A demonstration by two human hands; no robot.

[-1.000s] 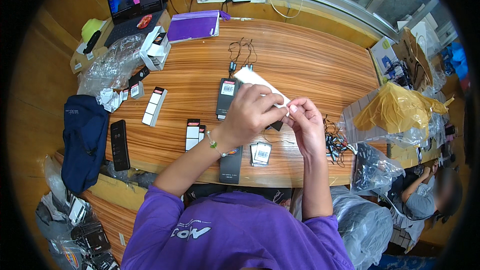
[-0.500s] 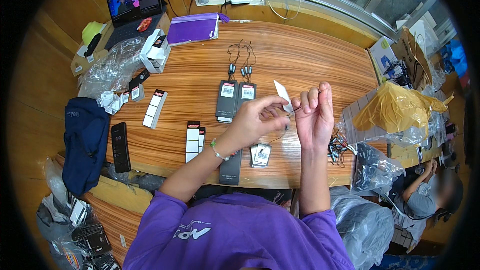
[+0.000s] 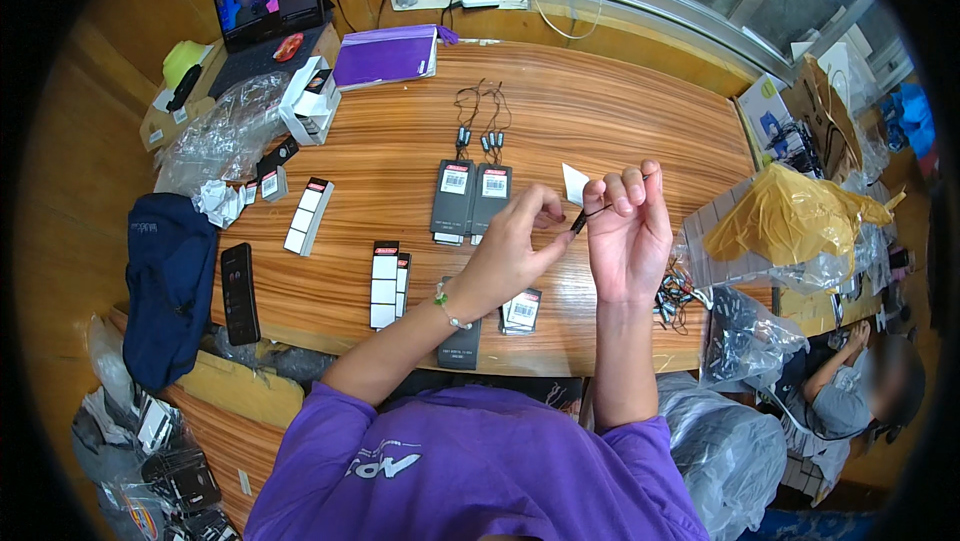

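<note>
Near the middle of the table, my left hand (image 3: pixel 505 259) pinches a hang tag, its pale face (image 3: pixel 575 184) showing beyond the fingers and a dark part at the fingertips. My right hand (image 3: pixel 628 241), palm up, is closed on a thin dark cord (image 3: pixel 604 211) that runs across to the tag. Beyond my left hand lie two stacks of grey hang tags (image 3: pixel 453 209) with looped black cords (image 3: pixel 490 106). Another grey tag (image 3: pixel 460 349) is partly hidden under my left forearm. Small tags with white labels (image 3: pixel 522 311) lie beside it.
Label strips (image 3: pixel 384 286) lie left of my forearm, others (image 3: pixel 308 217) farther left. A heap of black cords (image 3: pixel 680 293) is right of my right wrist. A phone (image 3: pixel 239 293), laptop (image 3: pixel 265 26), purple notebook (image 3: pixel 388 57) and yellow plastic-covered box (image 3: pixel 790 221) surround the work area.
The tag has turned and shifted slightly in my left fingers, with a dark part now showing at the fingertips. My left hand has come a little nearer me; the right still grips the cord.
</note>
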